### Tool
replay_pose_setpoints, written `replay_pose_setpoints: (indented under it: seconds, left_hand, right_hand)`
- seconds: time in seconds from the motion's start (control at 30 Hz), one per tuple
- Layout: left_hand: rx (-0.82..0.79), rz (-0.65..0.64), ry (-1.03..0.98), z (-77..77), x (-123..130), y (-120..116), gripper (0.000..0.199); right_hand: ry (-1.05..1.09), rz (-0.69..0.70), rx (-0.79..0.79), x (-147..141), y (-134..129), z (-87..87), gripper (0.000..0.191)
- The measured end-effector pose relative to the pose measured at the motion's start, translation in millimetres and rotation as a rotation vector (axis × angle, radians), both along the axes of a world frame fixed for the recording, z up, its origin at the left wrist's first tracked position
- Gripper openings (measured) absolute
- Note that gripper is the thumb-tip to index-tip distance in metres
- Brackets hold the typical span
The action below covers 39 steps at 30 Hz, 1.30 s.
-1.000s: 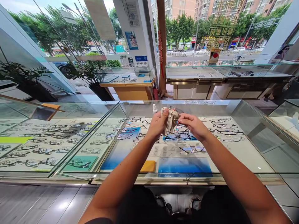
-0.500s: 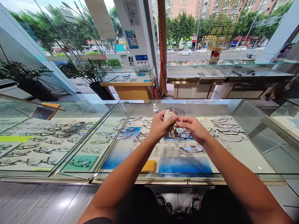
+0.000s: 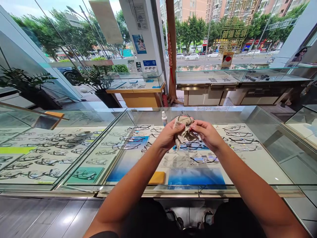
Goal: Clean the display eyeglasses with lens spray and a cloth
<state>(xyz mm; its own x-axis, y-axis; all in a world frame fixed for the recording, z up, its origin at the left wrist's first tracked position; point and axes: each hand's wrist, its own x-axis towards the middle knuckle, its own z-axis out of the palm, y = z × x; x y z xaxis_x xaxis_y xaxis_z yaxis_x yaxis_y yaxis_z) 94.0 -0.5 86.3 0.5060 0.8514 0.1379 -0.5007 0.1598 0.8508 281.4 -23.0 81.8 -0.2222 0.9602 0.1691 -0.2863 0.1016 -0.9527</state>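
Note:
Above the glass counter, my left hand [image 3: 168, 135] is closed on a crumpled beige cleaning cloth [image 3: 180, 140], thumb on top. A thin dark-rimmed pair of eyeglasses [image 3: 184, 114] sticks up from the cloth between my hands. My right hand [image 3: 206, 133] pinches the eyeglasses at the cloth's right side. Folds and fingers hide most of the frame and lenses. Just behind my left hand stands a white spray bottle [image 3: 164, 118].
Under the counter's glass top [image 3: 268, 162] lie rows of eyeglasses, a blue sheet [image 3: 196, 178] and an orange-yellow case [image 3: 157, 178]. A tilted mirror [image 3: 48, 120] stands at left. Further display cases [image 3: 142, 89] and potted plants [image 3: 100, 82] line the window.
The cloth has opened out and moved slightly right between my hands. More of the eyeglasses' rim shows above it, and my right hand sits a little closer in.

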Motion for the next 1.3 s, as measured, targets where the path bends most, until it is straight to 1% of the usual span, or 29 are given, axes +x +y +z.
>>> replay_pose_setpoints:
  seconds: [0.13,0.27,0.43,0.53,0.63,0.7,0.77,0.87,0.97,1.03,1.13,1.2,1.3]
  left_hand:
    - [-0.031,0.083,-0.007,0.1,0,-3,0.053]
    - [-0.030,0.153,0.003,3.0,-2,-1,0.067]
    - [0.012,0.214,0.024,1.5,-2,1,0.069]
    - [0.041,0.298,0.046,0.5,0,0,0.074]
    - [0.041,0.370,0.055,2.2,1,-2,0.080]
    - [0.046,0.375,0.060,3.9,1,-2,0.081]
    - [0.065,0.352,0.068,5.0,0,-2,0.080]
    - [0.127,0.296,0.071,3.9,-1,-2,0.079]
    - [0.172,0.251,0.089,0.6,1,-4,0.082]
    - [0.170,0.268,0.110,-1.3,3,-7,0.084]
    - [0.172,0.322,0.117,-1.9,5,-10,0.086]
    - [0.186,0.333,0.104,-1.0,5,-10,0.086]
    - [0.199,0.373,0.063,1.9,2,-6,0.081]
  right_hand:
    - [-0.016,0.047,0.029,-5,-2,-1.5,0.036]
    - [-0.072,0.059,0.044,-9,-5,-0.8,0.034]
    - [-0.102,0.071,0.015,-9,-3,-1.6,0.034]
    - [-0.136,0.100,-0.023,-10,-3,-3.3,0.035]
    - [-0.131,0.148,-0.013,-11,-5,-2.8,0.035]
    - [-0.109,0.167,0.015,-11,-7,-1.2,0.034]
    - [-0.083,0.166,0.021,-10,-7,0.4,0.033]
    - [-0.010,0.147,-0.046,-9,-6,1.0,0.036]
    - [0.060,0.161,-0.134,-9,-5,0.0,0.040]
    - [0.062,0.170,-0.140,-10,-6,-0.9,0.041]
    - [0.033,0.163,-0.091,-13,-8,-1.9,0.041]
    - [0.011,0.157,-0.060,-14,-8,-2.4,0.042]
    - [-0.009,0.165,-0.001,-12,-8,-2.6,0.040]
